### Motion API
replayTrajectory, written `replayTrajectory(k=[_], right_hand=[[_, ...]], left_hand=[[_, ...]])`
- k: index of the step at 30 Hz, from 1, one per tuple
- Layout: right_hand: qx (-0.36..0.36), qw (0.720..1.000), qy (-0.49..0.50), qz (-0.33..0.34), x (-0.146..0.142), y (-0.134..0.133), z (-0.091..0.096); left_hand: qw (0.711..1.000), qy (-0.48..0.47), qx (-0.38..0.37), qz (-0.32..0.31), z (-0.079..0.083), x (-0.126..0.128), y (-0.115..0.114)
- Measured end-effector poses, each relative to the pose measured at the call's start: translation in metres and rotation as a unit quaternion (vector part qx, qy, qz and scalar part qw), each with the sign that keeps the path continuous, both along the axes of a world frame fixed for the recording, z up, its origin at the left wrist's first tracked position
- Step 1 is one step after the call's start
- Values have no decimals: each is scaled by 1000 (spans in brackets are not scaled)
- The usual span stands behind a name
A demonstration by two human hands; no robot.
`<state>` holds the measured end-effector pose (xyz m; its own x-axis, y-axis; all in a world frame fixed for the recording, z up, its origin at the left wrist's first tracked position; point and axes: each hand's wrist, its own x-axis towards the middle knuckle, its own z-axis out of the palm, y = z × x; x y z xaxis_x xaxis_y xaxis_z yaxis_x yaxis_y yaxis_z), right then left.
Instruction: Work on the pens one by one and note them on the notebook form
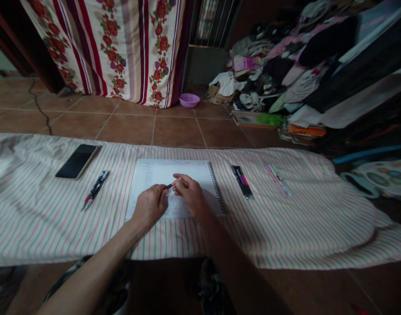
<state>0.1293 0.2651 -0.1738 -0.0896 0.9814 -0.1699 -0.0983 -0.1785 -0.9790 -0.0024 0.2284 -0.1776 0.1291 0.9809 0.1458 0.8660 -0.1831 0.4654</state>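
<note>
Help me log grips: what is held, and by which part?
A slim black-and-orange pen: the left hand holds its black end, the right hand its orange end.

A phone (77,162) lies left of and beyond the left hand (151,202), on a striped cloth (305,218). Farther ahead of that hand hangs a flowered curtain (131,48). A purple bowl (189,101) sits on the tiled floor (177,129) straight beyond the right hand (187,192); clothes (279,65) are heaped well to that hand's right.

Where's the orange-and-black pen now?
In the head view, the orange-and-black pen is just left of centre, held between the left hand and right hand, over the spiral notebook.
</note>
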Motion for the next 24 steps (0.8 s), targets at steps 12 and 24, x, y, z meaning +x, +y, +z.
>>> replayTrajectory(k=[12, 24], right_hand=[[-17, 999, -33, 9, 2, -5, 10], [-39, 999, -3, -26, 3, -3, 5]], left_hand=[[1000, 12, 22, 11, -1, -3, 0], [999, 37, 21, -9, 2, 0, -2]])
